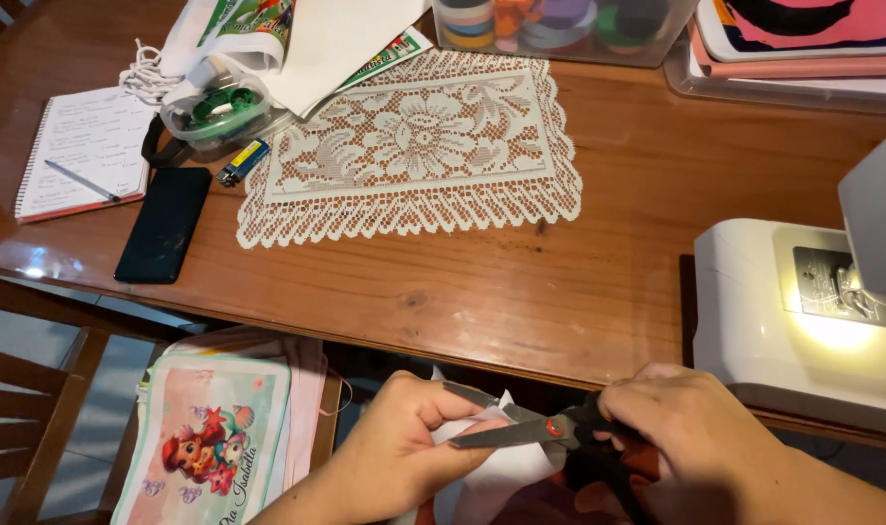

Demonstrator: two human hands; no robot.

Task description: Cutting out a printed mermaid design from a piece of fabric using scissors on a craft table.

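**A:** Where are the two hands?

**B:** Both sit at the bottom edge of the view, just below the near edge of the wooden tabletop (560,292). The left hand (404,442) comes in from lower left, knuckles up, fingers curled inward. Its thumb and fingertips pinch a piece of white cloth (492,467), which hangs down between the two hands.

**A:** And the right?

**B:** The right hand (696,428) enters from lower right, back of the hand toward the camera. Its fingers are closed around the black handles of a pair of scissors (531,428). The grey blades point left, toward the left hand, and are slightly parted, with the cloth's upper edge at the blades. A small red pivot marks where the blades cross.

**A:** What lies around them?

**B:** On the tabletop, well apart from the hands, a cream lace mat (414,146) lies in the middle. To its left are a dark phone (164,224), a small lighter (242,162) and a spiral notebook (83,151) with a pen across it. A clear tub with green parts (219,112) sits by the mat's top left corner. At the right stands a white sewing machine (783,311), its lamp lit. Lower left, on a wooden chair (35,408), rests a stack of printed cloth pieces (210,437) with a cartoon picture.
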